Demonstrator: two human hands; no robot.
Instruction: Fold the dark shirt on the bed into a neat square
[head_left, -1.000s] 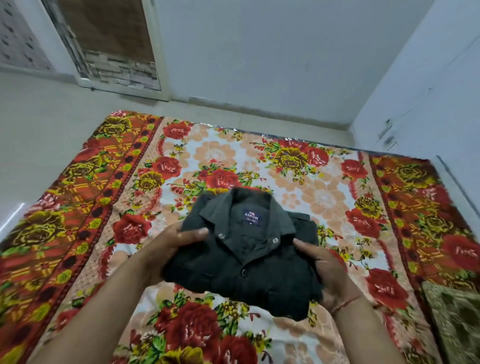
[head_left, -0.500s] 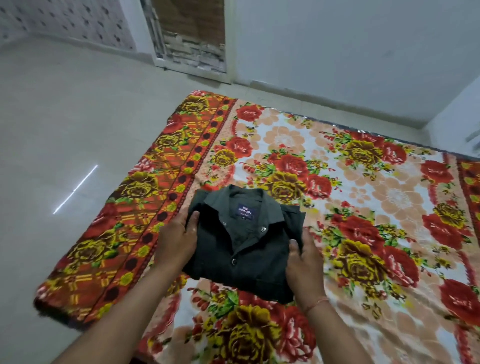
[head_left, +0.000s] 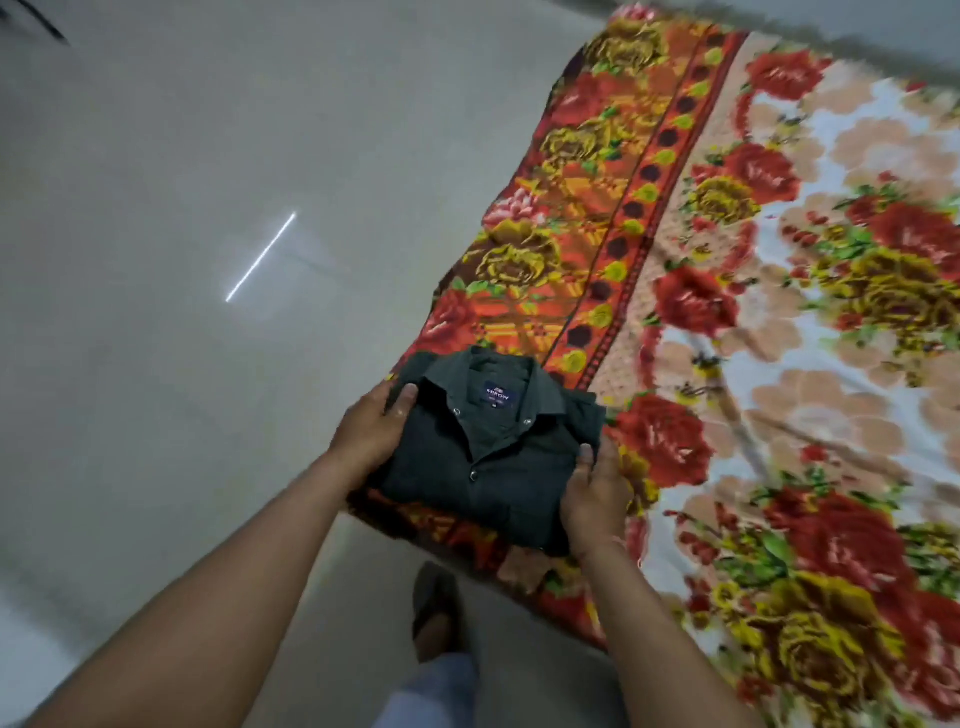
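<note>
Folding looked done: my left hand (head_left: 371, 435) and right hand (head_left: 592, 493) gripped the squared dark shirt (head_left: 488, 452) over the blanket (head_left: 613, 171) corner.

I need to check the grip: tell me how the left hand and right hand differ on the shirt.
The left hand holds the shirt at its upper side near the collar; the right hand holds the lower opposite side. The left thumb lies flat on top, while the right thumb points up along the edge. Both grip the folded shirt by its sides.
</note>
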